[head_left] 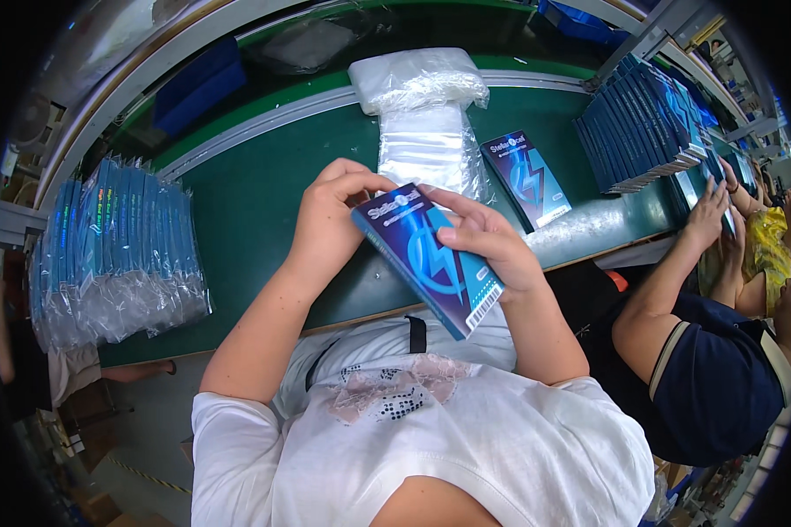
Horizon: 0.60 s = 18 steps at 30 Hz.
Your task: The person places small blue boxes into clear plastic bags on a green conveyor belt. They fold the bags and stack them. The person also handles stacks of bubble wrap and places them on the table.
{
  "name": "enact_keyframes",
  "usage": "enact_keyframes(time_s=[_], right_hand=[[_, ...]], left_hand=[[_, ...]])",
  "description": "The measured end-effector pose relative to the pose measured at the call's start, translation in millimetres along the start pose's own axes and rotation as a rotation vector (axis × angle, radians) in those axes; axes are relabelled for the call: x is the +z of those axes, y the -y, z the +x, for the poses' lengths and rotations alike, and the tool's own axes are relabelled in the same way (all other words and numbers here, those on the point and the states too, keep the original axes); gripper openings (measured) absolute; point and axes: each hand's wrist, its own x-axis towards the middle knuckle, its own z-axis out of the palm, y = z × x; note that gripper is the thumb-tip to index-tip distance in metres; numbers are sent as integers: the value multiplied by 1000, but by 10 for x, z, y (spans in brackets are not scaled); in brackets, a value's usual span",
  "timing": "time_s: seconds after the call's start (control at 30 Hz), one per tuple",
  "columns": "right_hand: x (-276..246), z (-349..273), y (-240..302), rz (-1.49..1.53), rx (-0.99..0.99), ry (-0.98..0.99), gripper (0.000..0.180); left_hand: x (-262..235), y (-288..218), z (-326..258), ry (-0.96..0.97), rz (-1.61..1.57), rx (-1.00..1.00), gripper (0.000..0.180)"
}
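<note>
My right hand [498, 248] holds a flat blue box [431, 263] with a lightning-bolt print, thumb on its front and fingers behind. The box is tilted over the table's near edge. My left hand [330, 215] is closed at the upper left corner of the box; its fingertips go behind the edge, so what they pinch is hidden. Just beyond my hands lies a stack of clear plastic bags [424, 145], with a thicker bundle of clear film [420, 79] at its far end. A second matching box [526, 180] lies face up right of the bags.
A row of bagged blue boxes [119, 237] stands at the left on the green table [264, 184]. Unbagged boxes [642, 127] stand in a row at the right. Close on my right, a co-worker's arm [677, 272] reaches toward other boxes. Behind the table's rail sits a blue bin [200, 88].
</note>
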Motion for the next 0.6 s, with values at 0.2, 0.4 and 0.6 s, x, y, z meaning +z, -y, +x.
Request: enact_keyframes(time_s=[0.2,0.4,0.6], right_hand=[[-90,-70,4,-134,-70,-181,59],[-78,-59,-175,-221,-287,-513,18],[105,1,-228,-318,-517,-451,12]], left_hand=[[-27,3,-60,-59,-35,-107,11],[8,-120,-97,131,68,374,12],[310,-74,-157,-14,-642,-107,46]])
